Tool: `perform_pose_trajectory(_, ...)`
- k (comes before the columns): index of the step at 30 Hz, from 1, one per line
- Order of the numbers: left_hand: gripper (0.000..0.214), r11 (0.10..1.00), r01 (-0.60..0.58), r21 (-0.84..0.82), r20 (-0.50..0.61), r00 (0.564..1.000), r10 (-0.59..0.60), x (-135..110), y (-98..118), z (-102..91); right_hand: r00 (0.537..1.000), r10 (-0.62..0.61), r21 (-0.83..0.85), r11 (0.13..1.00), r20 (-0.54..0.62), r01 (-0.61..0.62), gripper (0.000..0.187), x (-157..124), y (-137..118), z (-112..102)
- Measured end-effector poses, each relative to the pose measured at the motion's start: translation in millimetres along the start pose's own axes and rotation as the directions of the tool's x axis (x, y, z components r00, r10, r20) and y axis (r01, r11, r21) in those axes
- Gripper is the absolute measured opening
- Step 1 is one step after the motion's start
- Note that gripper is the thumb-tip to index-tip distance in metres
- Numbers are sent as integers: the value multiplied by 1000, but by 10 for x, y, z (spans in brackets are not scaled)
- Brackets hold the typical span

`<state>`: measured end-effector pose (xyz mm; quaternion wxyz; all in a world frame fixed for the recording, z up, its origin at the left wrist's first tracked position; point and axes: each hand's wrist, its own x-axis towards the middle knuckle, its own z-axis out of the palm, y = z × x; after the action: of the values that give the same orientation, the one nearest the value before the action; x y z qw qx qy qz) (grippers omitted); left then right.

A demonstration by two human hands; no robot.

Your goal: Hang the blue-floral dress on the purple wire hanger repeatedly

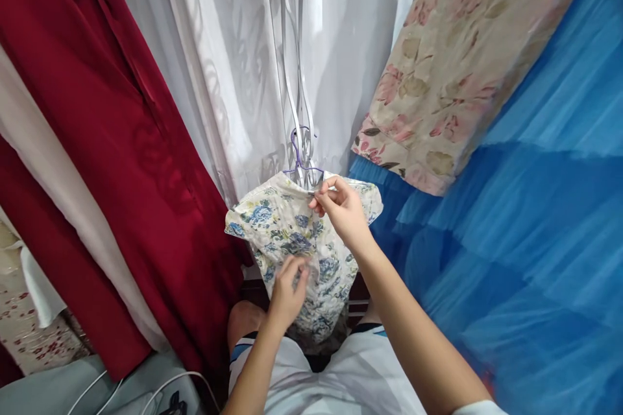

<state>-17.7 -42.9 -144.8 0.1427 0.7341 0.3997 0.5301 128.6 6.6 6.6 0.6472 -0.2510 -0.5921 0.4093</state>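
A white short-sleeved garment [296, 243] with blue flowers hangs in front of me on a purple hanger [298, 159]. Whether it is a blouse or a dress, I cannot tell, as its lower end falls away between my knees. My right hand [343, 207] is at the neckline, thumb and fingertips pinched on the collar edge. Lower down, my left hand [288, 292] is in front of the garment's chest with its fingers curled. Motion blurs those fingertips, so any grip on the cloth does not show.
White straps [292, 78] run down to the hanger before a white curtain [233, 65]. Long red cloth [111, 142] hangs at left. Pink-flowered cloth [438, 78] and blue ruffled tulle [516, 240] hang at right. A white cable [180, 376] lies at lower left.
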Motion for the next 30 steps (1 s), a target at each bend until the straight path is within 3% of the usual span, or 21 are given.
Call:
perform_pose_trajectory(2,32,995,-83,49,-139,986,89,395,220,-188,1000,-26,4,1000,14,26,22,-112,-17,27)
perform_pose_trajectory(3,37,988,-129,83,-157,978,141,596,338,-287,999,-39,6,999,19,39,22,-162,-32,36)
perform_pose_trajectory(6,32,952,-247,179,21,969,247,1083,639,-515,998,-60,13,998,26,59,22,-245,-86,42)
perform_pose_trajectory(9,26,910,-314,270,116,949,293,1306,814,-561,996,-86,20,996,3,86,22,-225,-75,49)
perform_pose_trajectory(12,24,886,-340,316,2,934,358,1384,898,-528,982,-159,19,987,-104,162,26,-198,97,89)
perform_pose_trajectory(14,26,915,-308,259,-178,916,359,1448,894,-575,979,-140,12,990,-148,143,30,-221,283,101)
perform_pose_trajectory(16,28,961,-243,136,-386,880,277,1538,801,-729,988,-77,7,997,-135,78,33,-292,466,76)
perform_pose_trajectory(18,27,988,-155,-13,-542,831,123,1618,588,-960,994,-33,3,999,-105,33,33,-409,592,33)
perform_pose_trajectory(20,24,967,-26,-255,-636,757,-147,1633,274,-1182,999,2,1,1000,-55,-2,30,-557,643,24)
perform_pose_trajectory(21,23,891,42,-452,-645,674,-359,1603,99,-1257,1000,24,-3,1000,-15,-24,29,-634,646,45)
perform_pose_trajectory(22,23,751,90,-654,-587,566,-579,1544,-73,-1294,998,47,-10,999,32,-46,27,-706,642,82)
perform_pose_trajectory(23,25,655,129,-744,-525,494,-693,1458,-234,-1285,995,68,-20,998,79,-67,25,-770,636,131)
perform_pose_trajectory(24,27,586,168,-793,-464,456,-759,1348,-376,-1232,990,86,-31,996,115,-83,24,-824,634,183)
perform_pose_trajectory(28,26,339,298,-892,-204,404,-892,764,-722,-693,977,181,-71,982,115,-174,7,-918,755,215)
perform_pose_trajectory(30,19,267,313,-911,-109,441,-891,482,-764,-391,960,278,-122,955,41,-271,37,-922,890,37)
